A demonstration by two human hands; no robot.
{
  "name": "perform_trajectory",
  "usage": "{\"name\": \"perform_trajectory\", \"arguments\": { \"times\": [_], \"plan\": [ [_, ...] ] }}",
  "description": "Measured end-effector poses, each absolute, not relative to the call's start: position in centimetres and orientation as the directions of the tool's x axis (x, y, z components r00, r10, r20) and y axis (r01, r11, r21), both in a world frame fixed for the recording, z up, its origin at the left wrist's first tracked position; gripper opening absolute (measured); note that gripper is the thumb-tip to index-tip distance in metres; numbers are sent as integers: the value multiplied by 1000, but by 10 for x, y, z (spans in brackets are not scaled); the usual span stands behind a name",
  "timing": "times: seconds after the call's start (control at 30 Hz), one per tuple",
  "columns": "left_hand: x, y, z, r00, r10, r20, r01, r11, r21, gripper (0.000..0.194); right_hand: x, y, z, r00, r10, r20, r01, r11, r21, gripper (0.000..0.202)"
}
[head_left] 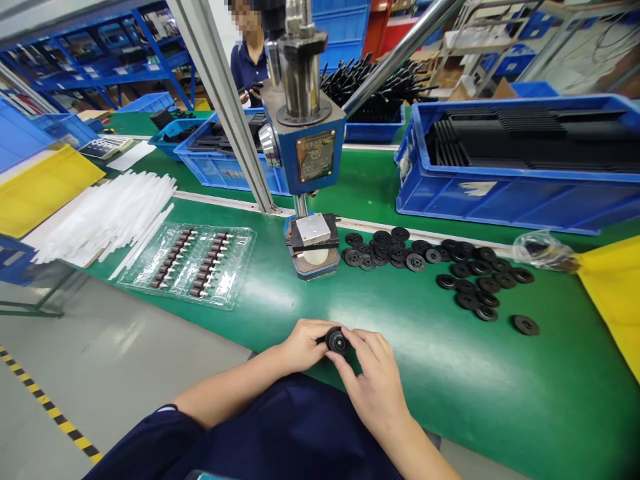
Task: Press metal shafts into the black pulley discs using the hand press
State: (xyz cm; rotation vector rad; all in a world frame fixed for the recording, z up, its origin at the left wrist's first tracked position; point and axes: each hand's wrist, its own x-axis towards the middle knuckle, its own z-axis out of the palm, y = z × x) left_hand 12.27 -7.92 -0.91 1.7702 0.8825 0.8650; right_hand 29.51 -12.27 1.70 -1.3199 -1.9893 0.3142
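a worker's right hand is pinching a round black part by its rim, the left hand gripping its other side near the green bench's front edge. keeping fingertips on the rim is probably steadying it best; beyond, a blue press is standing beside black discs.

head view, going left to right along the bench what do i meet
White strips → clear plastic tray → left hand → round black part held between the hands → right hand → lone black disc → yellow container
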Motion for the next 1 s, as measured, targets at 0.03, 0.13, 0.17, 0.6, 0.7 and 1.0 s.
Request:
{"name": "perform_trajectory", "arguments": {
  "times": [0.03,0.13,0.17,0.6,0.7,1.0],
  "plan": [
    [123,-79,-10,491,853,175,191,-302,934,32,295,-124,17,-222,873,434,706,450,-546,37],
    [122,-78,-12,489,849,201,202,-334,921,32,293,-126,15,-218,862,458,718,459,-523,34],
    [122,-78,-13,485,847,217,199,-348,916,31,292,-126,15,-214,858,466,718,462,-520,33],
    [120,-77,-17,484,834,264,207,-403,892,37,288,-124,3,-180,866,466,637,463,-616,37],
    [120,-77,-17,474,848,235,208,-368,906,35,287,-124,1,-174,864,472,633,465,-619,37],
    [122,-78,-12,429,903,10,248,-128,960,19,293,-114,-2,-118,909,399,631,379,-676,34]
  ]
}}
